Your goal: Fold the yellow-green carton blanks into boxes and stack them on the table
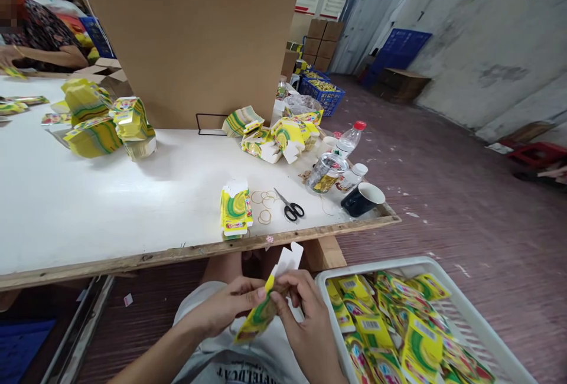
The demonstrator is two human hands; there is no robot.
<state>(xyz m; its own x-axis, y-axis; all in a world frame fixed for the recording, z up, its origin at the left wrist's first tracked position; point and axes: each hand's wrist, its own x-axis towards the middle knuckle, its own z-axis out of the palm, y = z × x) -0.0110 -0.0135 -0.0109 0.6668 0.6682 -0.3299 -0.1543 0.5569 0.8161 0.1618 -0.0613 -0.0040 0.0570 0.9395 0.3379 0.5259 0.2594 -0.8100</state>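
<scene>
Over my lap I hold a yellow and green printed carton [261, 316] with its white end flaps standing up. My left hand [233, 304] grips its left side between thumb and fingers. On the other side, my right hand [299, 307] pinches it near the open end; the fingertips are partly hidden. Just beyond, a stack of flat yellow cartons [236, 210] lies at the table's front edge. Beside that stack are thin rubber bands [264, 216] and black-handled scissors [292, 210]. To my right, a white plastic basket [476, 307] holds many filled-looking yellow cartons [420, 345].
The white table [177, 207] has a wooden edge. A dark mug [361, 199], a clear jar [326, 172] and a bottle [352, 139] stand at its right end. More carton bundles [283, 136] lie behind. A cardboard panel [195, 35] rises at the back; another person [42, 35] sits far left.
</scene>
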